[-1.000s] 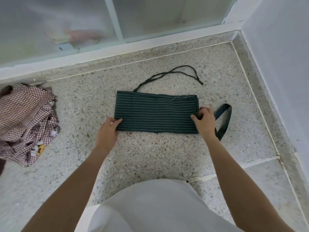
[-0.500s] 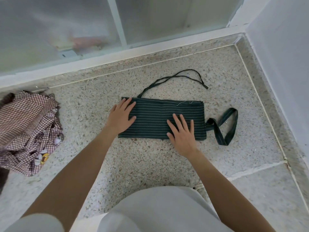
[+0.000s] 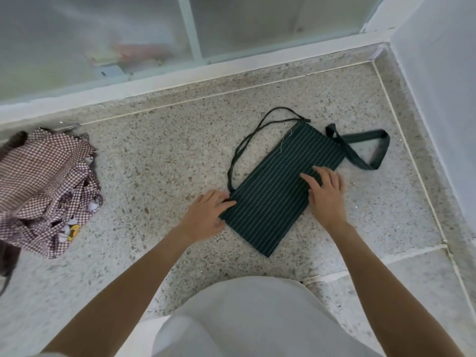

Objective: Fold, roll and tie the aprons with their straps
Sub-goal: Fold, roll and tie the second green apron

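Speckled terrazzo floor [image 3: 159, 161] fills the view, meeting a frosted glass partition [image 3: 103, 34] at the far edge and a pale wall [image 3: 443, 99] on the right. A person kneels over it, light trousers [image 3: 244, 318] at the bottom of the frame and both bare forearms reaching forward.

Between the hands lies a dark green apron [image 3: 280, 186] with thin white stripes, folded into a long narrow band of flat woven cloth. Its long axis runs diagonally, from a near end just ahead of the knees to a far end up and to the right.

Left hand [image 3: 207, 215] rests open, fingers together, on the band's left corner beside the near end, pressing the edge to the floor. Right hand [image 3: 325, 191] lies flat with fingers spread on the band's right edge, farther along toward the far end. Neither hand is gripping anything.

Beyond the right hand, a wide flat neck strap [image 3: 360, 150] loops out from the far end onto the floor. Ahead of the left hand, thin cord-like ties [image 3: 247, 143] curve along the band's left side to the far corner.

Well to the left of the left hand sits a crumpled heap of brown checked cloth [image 3: 43, 189], soft and unfolded.

Rolling would likely begin at the near end, closest to the left hand, and travel toward the straps.
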